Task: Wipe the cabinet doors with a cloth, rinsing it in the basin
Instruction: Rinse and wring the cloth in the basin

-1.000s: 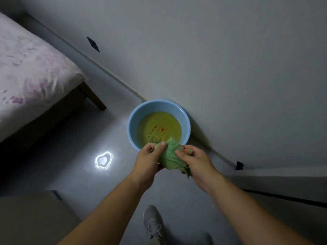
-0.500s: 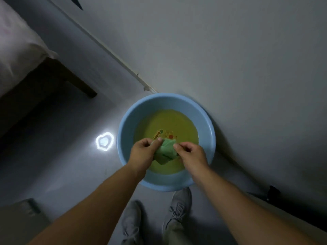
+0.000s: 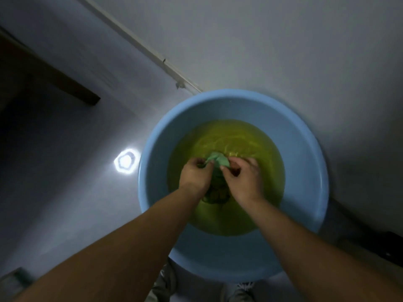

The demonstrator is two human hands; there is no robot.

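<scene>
While both hands are down inside the blue basin, the green cloth is bunched between them, just right of frame centre. Left hand: fingers curled in, pinching the cloth's left side, knuckles up. Right hand: same pose, fingers curled on the cloth's right side, thumb tucked toward the fold. The two hands nearly touch, with the cloth wedged in the gap.

The top of the cloth pokes above the surface as a pale green peak. A darker mass trails down between the wrists under the water, probably more of the same cloth, but it is too blurred to be sure.

The water is yellow-green and rippled above the hands; it fills the basin's lower part, with the blue inner wall bare all round. Both forearms enter from the bottom edge and cross the near rim.

The basin sits on a pale grey floor, its far rim close to a white skirting strip running diagonally from the top of the frame. Beyond the strip is a plain grey-white surface. A bright light reflection sits on the floor just left of the basin. A dark wooden leg is at upper left. Grey shoes are at bottom centre, partly under the basin's near edge. A small dark object at the right edge is unclear.
</scene>
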